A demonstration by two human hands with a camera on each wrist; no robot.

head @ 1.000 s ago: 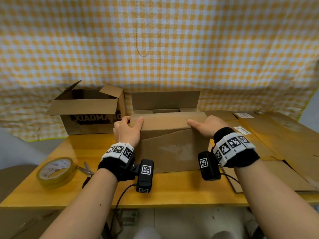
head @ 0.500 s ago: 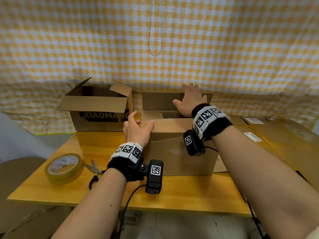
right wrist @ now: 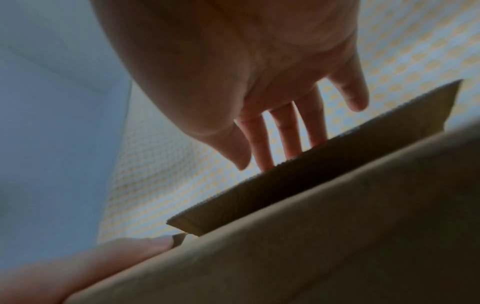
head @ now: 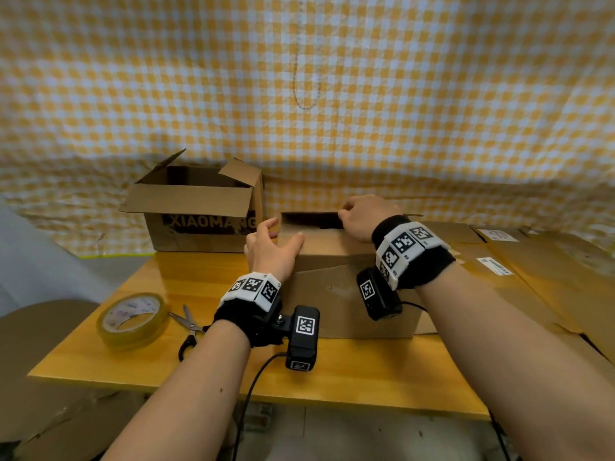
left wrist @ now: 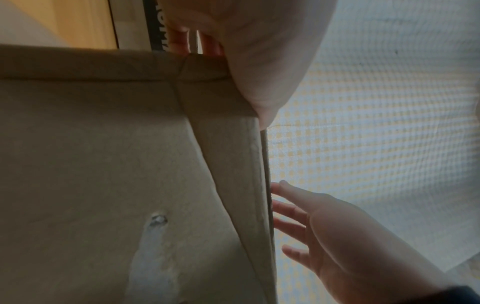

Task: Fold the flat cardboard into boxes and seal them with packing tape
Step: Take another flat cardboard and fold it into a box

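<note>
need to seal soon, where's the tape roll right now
In the head view the tape roll lies flat on the table's left side, just left of the scissors.

Brown cardboard box (head: 349,294), flaps half-closed

Yellow wooden table (head: 349,371) here. Tape roll (head: 132,320) near the left edge with scissors (head: 190,327) just beside it, an open printed box (head: 199,214) at the back-left corner, the plain box (head: 336,294) mid-table, flat cardboard (head: 539,281) covering the right side.
</note>
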